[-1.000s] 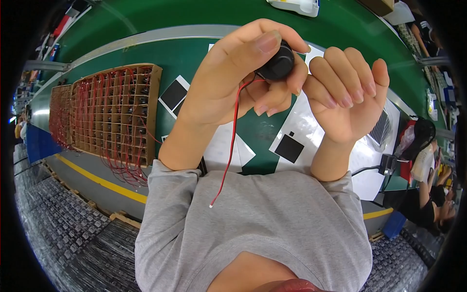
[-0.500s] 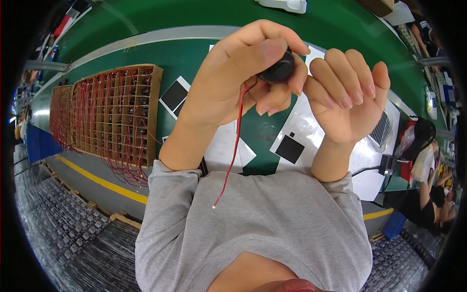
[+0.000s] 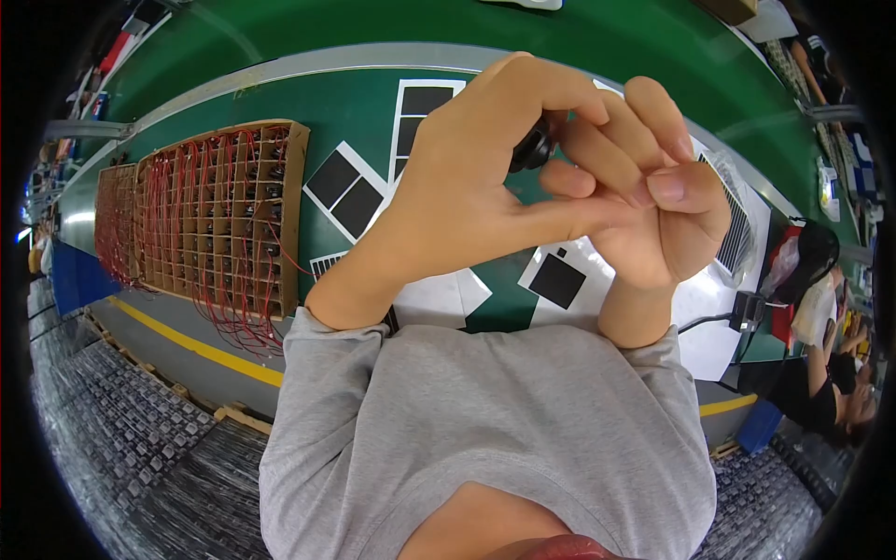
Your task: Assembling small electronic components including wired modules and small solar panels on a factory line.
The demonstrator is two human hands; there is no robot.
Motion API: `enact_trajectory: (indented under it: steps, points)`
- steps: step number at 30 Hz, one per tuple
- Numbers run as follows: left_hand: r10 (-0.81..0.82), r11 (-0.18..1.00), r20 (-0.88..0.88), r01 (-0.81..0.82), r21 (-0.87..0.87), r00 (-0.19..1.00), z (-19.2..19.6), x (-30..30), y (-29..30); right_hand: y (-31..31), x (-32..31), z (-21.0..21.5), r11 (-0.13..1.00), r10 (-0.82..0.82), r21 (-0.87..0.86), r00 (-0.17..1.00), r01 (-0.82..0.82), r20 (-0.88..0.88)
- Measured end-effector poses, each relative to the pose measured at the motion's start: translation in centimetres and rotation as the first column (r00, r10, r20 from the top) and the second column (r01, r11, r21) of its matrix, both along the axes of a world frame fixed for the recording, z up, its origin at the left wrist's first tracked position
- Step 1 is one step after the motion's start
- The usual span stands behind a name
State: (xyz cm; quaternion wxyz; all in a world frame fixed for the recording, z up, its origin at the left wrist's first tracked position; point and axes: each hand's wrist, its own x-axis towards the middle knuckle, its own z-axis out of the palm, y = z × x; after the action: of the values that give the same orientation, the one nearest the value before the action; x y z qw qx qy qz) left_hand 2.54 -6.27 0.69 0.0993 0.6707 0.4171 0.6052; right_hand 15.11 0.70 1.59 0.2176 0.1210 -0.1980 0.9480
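Note:
A small black round part [image 3: 532,147] sits in the hollow of my left hand [image 3: 499,154], partly hidden by its palm and fingers. Its red-and-black lead is out of sight now. The left thumb and index finger reach across to my right hand [image 3: 667,182], touching or nearly touching it. The right hand's fingers are curled, with thumb and fingertips pressed together beside the left thumb tip. Whatever they pinch is too small or too hidden to name. Both hands are raised over the green table [image 3: 359,103].
At the left stands a cardboard divider box [image 3: 299,177] filled with black parts and trailing red wires. White sheets with black squares [image 3: 558,280] lie on the table. A black adapter with cable [image 3: 747,313] and a dark bag [image 3: 810,257] are at the right, near another person [image 3: 821,397].
My left hand has turned and moved right to meet the right hand. The hanging red wire has gone from view, and the right fingers have closed against the thumb.

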Motion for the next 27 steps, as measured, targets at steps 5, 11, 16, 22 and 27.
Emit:
enact_trajectory:
  steps: [5,11,16,22,27]
  points:
    - [0.036,0.998,-0.046,-0.034,0.057,0.998,-0.28,-0.05,0.15,-0.26,-0.17,-0.22,0.999,0.03,-0.035,0.999,-0.031,-0.013]
    - [0.011,1.0,0.005,-0.011,0.016,1.0,0.0,-0.01,-0.06,-0.51,-0.16,-0.06,0.994,0.064,-0.086,0.998,-0.064,-0.011]
    - [-0.009,0.999,0.01,0.009,0.032,1.0,-0.08,-0.04,0.0,-0.49,-0.21,-0.23,0.99,0.07,-0.119,0.997,-0.072,-0.015]
    - [0.028,0.998,-0.016,-0.026,0.061,0.999,-0.01,-0.21,-0.08,-0.64,-0.21,-0.35,0.99,0.044,-0.132,0.999,-0.043,0.003]
    - [0.141,0.989,-0.001,-0.141,0.047,0.99,0.39,0.55,-0.47,-0.88,-0.22,-0.35,0.983,-0.028,-0.179,0.999,0.034,0.037]
